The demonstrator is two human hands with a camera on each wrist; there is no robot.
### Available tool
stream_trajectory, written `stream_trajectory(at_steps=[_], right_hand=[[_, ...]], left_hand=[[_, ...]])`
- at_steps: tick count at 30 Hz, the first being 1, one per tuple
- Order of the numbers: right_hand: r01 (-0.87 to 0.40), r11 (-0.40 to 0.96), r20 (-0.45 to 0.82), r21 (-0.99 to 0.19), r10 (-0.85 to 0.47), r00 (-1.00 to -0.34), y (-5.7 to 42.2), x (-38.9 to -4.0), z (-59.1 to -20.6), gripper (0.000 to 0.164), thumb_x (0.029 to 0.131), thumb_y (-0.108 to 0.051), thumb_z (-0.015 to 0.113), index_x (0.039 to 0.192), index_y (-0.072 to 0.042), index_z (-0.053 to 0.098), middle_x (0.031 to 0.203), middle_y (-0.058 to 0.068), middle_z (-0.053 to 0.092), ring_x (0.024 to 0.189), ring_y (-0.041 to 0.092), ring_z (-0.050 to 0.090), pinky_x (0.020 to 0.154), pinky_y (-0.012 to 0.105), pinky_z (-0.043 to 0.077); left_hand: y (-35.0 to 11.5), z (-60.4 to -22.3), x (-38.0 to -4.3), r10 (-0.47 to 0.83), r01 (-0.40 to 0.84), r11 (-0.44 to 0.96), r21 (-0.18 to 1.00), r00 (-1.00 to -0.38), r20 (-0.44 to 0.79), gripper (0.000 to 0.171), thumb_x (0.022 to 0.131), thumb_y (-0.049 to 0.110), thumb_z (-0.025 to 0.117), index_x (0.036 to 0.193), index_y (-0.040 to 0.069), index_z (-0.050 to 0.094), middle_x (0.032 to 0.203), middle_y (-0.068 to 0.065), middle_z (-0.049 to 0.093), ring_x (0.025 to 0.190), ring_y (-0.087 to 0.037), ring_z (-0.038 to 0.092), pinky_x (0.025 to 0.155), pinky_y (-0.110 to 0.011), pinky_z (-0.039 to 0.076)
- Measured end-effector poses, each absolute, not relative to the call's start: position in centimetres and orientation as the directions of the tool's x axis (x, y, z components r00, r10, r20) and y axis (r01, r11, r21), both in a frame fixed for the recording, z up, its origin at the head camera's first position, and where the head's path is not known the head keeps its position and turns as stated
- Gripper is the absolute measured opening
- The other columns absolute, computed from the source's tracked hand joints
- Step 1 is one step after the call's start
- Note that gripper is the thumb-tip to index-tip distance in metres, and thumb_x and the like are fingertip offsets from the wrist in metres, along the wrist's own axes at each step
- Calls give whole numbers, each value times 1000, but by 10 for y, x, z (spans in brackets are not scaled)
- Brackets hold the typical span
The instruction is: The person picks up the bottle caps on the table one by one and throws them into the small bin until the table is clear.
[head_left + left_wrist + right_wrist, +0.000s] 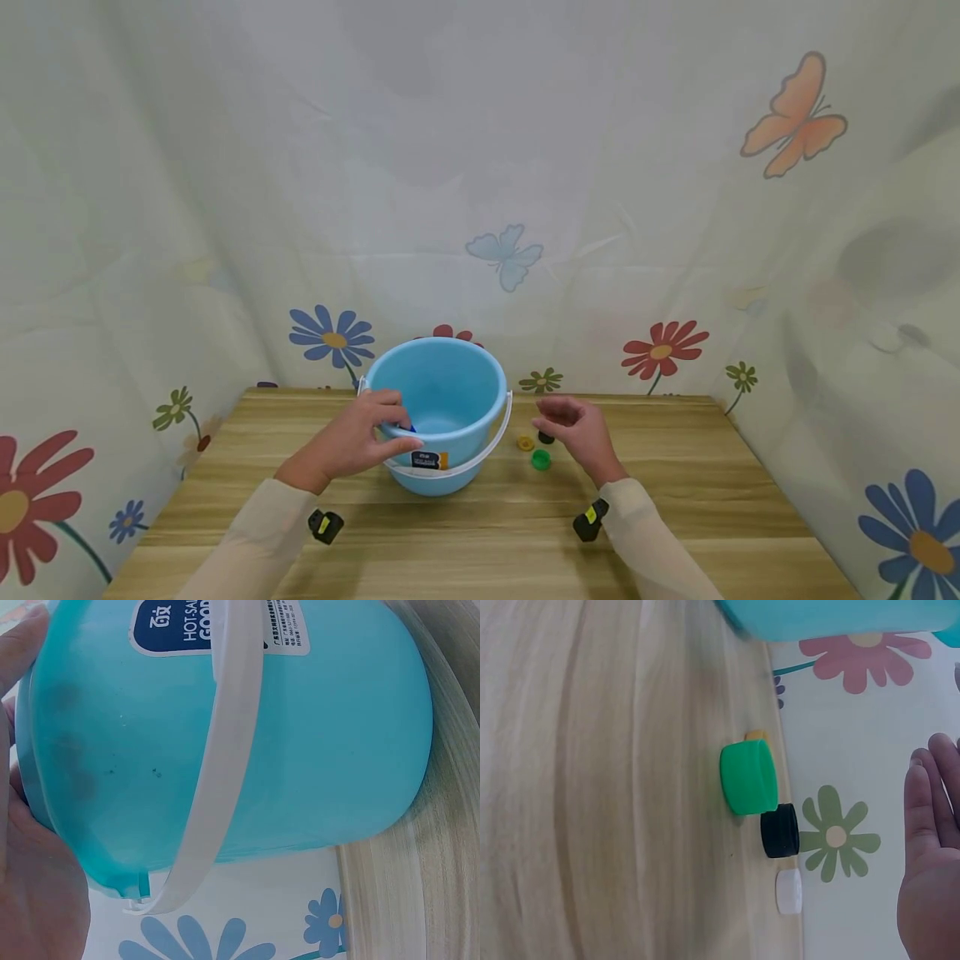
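Observation:
A light blue plastic bucket (pixel 442 479) with a white handle (pixel 480 450) stands left of the middle of the table. My left hand (pixel 360 433) grips its near left rim, fingers over the inside and thumb along the outside. By these fingertips a small dark blue piece (pixel 411 428) shows; I cannot tell whether the fingers hold it. To the bucket's right, my right hand (pixel 581 429) hovers with fingers loosely extended, nothing in them. Below and beside it lie a green bottle cap (pixel 750 778), a black cap (pixel 780 831), a yellow cap (pixel 526 443) and a white cap (pixel 788 891).
The wooden table (pixel 450 550) ends at a back edge close behind the bucket and caps. A pale curtain (pixel 450 125) printed with flowers and butterflies hangs behind and along both sides. Each wrist carries a small black camera (pixel 590 522).

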State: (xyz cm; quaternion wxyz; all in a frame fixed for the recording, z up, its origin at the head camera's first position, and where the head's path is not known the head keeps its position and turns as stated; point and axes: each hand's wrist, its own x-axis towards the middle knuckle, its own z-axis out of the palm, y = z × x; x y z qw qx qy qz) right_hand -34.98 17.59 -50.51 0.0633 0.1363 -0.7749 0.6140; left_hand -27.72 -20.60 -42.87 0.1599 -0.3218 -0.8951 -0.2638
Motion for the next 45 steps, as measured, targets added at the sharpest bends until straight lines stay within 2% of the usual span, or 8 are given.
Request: stream_trajectory(at_steps=[6,10,21,25,28,37,45], right_hand=[[-277,210,251,-938,-142,-957,178,-351,-510,45,85,-21,85,124,-5,70,127,20,69,120,37,66,90,19,55],[-251,253,217,-934,-154,-964,178,-344,-503,43,88,-16,82,126,-1,68,127,19,69,120,36,66,93,21,55],[-251,291,215,-923,-152,-965,185,-349,-524,43,84,-25,86,120,-8,72,125,20,70,111,27,71,93,27,57],[-239,316,199,-918,-156,-968,188,-348,-526,41,85,-25,85,119,-9,72,122,16,72,107,21,72,93,29,57],[-230,319,189,-919,-155,-970,189,-347,-528,40,84,-24,86,119,-8,73,121,13,73,106,21,72,93,31,58],[-209,326,164,-922,-159,-974,188,-349,-535,42,82,-24,87,119,-8,73,122,14,73,106,22,72,93,32,58],[-194,339,146,-920,-162,-976,186,-346,-536,38,84,-19,86,117,-6,74,120,16,74,103,21,72,92,33,58]], left_hand=[[-207,-429,-277,492,661,653,369,-741,457,18,84,45,83,83,34,69,86,17,51,93,-11,53,84,-39,54],[-206,-428,-276,492,658,654,373,-744,452,18,84,46,82,84,34,69,87,17,51,93,-11,54,84,-39,54],[-206,-427,-277,500,667,647,369,-737,455,18,84,46,82,83,33,70,86,16,51,92,-11,53,85,-41,53],[-205,-426,-277,500,669,643,372,-735,458,19,84,47,82,83,33,70,85,16,51,93,-12,54,86,-42,53],[-205,-426,-277,499,667,643,376,-738,455,19,84,48,82,83,33,70,85,16,51,93,-13,54,87,-43,54],[-206,-428,-278,494,661,643,386,-744,450,19,84,48,82,83,34,69,86,16,52,95,-13,54,88,-43,54],[-206,-428,-276,496,665,643,380,-740,454,19,84,47,82,82,34,69,85,17,51,93,-11,54,85,-40,54]])
